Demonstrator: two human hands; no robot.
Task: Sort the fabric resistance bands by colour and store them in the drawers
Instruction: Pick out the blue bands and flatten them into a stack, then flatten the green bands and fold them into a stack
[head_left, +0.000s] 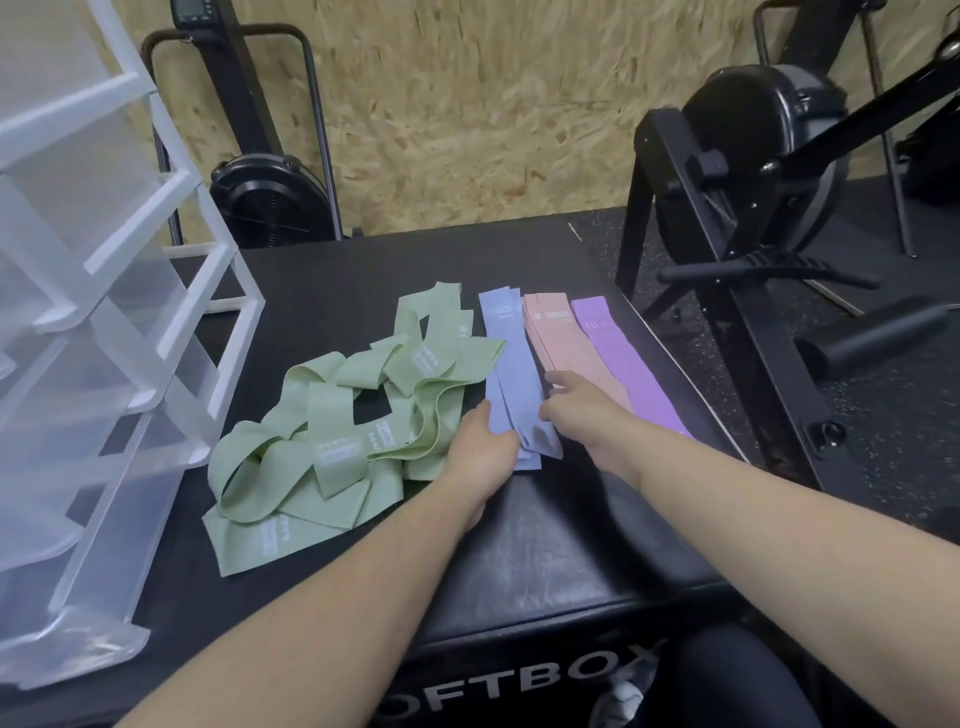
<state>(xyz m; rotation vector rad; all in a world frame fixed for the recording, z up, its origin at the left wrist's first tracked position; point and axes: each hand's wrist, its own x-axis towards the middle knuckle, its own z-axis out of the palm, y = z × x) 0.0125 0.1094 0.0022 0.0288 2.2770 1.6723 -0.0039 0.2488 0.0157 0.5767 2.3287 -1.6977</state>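
A loose heap of green bands (332, 415) lies on the black soft box (545, 525). To its right lie three flat stacks side by side: blue bands (511, 353), peach bands (566, 343) and purple bands (623, 358). My left hand (480, 452) rests at the blue stack's left edge, over the edge of the green heap, fingers fairly straight. On the blue stack's right edge sits my right hand (576, 415), fingertips touching it and the peach stack. Whether either hand grips the blue bands is hidden. The translucent drawer unit (104, 291) stands at the left with its drawers pulled out.
A black exercise machine with a flywheel (753, 171) stands close to the box's right side. Another black machine (270, 202) stands behind, against the chipboard wall. The box's front edge is just below my forearms.
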